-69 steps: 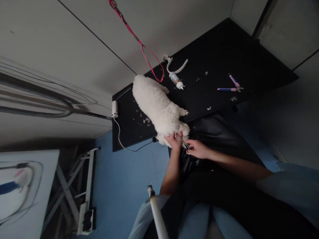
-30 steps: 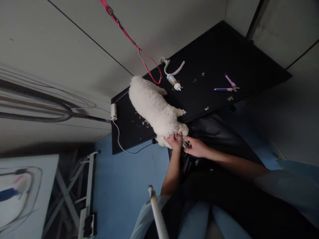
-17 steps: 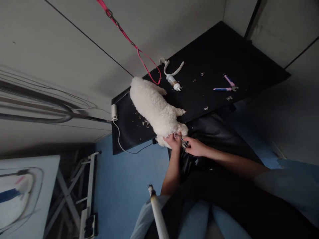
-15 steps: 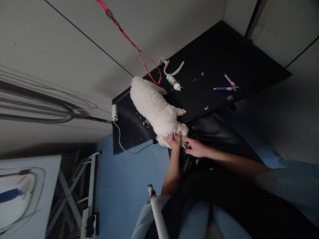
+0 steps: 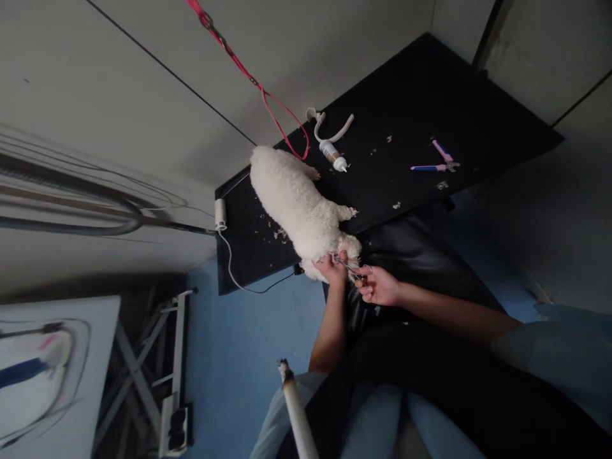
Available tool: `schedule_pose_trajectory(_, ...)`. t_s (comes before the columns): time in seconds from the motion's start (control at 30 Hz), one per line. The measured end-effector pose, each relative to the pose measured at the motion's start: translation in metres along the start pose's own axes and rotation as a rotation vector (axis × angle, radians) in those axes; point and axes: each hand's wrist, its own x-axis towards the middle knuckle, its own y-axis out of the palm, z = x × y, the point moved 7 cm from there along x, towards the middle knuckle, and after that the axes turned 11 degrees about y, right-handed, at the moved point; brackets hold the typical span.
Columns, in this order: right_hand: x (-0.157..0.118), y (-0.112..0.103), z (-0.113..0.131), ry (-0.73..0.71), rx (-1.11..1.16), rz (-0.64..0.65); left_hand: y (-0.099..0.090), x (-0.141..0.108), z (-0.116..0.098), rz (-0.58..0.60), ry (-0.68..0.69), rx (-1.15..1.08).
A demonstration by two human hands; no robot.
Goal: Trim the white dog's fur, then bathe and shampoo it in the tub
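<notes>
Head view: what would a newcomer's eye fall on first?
Probably the white dog, mostly on the black table, left hand at its head, right hand holding a metal tool. Then the cigarette at the bottom edge, tip burnt, and the red leash slanting in from the top.

Scissors indistinct at tips, red leash cropped above
</notes>
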Motion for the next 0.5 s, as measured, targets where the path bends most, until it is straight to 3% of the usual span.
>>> schedule_pose_trajectory(0.13, 0.001, 0.002, 0.000, -0.058, 0.016, 0.053, -0.001, -0.002, -0.001, -0.009, 0.007, 0.001)
schedule_pose_trajectory(0.3, 0.003, 0.003, -0.004, -0.022, -0.028, 0.061, 0.002, -0.004, 0.003, -0.020, 0.022, 0.005)
schedule_pose_trajectory(0.5, 0.001, 0.004, -0.006, -0.115, -0.147, 0.067, 0.007, -0.004, 0.012, -0.025, 0.005, -0.017)
